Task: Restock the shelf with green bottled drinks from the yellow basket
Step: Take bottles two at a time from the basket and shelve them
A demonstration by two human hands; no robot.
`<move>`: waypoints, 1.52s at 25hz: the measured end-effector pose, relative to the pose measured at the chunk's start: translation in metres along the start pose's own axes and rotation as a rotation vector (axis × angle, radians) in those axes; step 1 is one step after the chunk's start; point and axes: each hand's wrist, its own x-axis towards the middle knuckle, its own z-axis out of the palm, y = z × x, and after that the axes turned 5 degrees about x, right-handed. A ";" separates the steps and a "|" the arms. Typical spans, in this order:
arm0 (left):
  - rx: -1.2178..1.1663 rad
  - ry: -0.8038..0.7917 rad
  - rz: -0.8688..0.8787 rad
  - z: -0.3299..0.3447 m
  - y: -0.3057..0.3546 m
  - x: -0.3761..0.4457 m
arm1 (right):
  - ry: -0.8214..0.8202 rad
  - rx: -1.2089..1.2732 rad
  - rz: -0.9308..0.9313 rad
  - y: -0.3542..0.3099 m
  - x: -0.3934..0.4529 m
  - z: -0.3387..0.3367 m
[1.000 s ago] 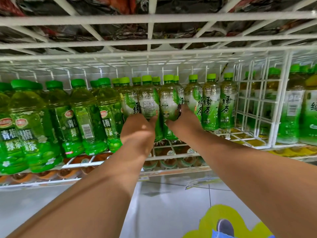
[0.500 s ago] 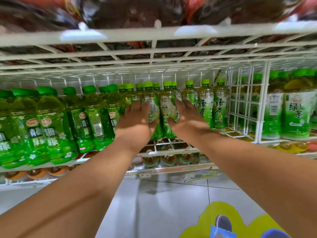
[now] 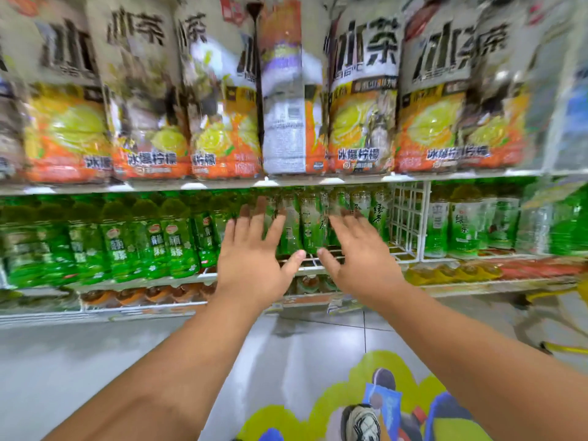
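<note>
Down at the bottom of the view, a shoe (image 3: 362, 421) stands on a bright floor sticker (image 3: 391, 367) with yellow and blue shapes, on the pale tiled floor (image 3: 63, 361). Two bare arms reach up and forward from there. The left hand (image 3: 253, 265) is open, with its fingers spread wide and its back to the camera. The right hand (image 3: 362, 259) is open too, fingers spread, and the two thumbs come near each other but do not touch. Neither hand holds anything. Just past the fingertips stands a row of green bottled drinks (image 3: 313, 222) on the white wire shelf (image 3: 143, 281); the picture is too blurry to tell if the fingers touch the bottles. More green bottles with red badges (image 3: 149, 243) stand to the left of the left hand. To the right of the right hand is a white wire divider (image 3: 409, 218), and beyond it more green tea bottles (image 3: 463, 224). A bit of yellow basket (image 3: 563, 346) shows low at the right edge, well apart from both hands. Under the green drinks, brown bottle tops (image 3: 133, 296) peek out from the shelf below. Higher up and farther back, big lemon tea bottles (image 3: 362, 90) with orange and yellow labels fill the upper shelf
</note>
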 end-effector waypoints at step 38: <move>0.001 0.243 0.296 -0.495 0.113 -0.174 | 0.435 -0.037 0.065 -0.080 -0.325 -0.446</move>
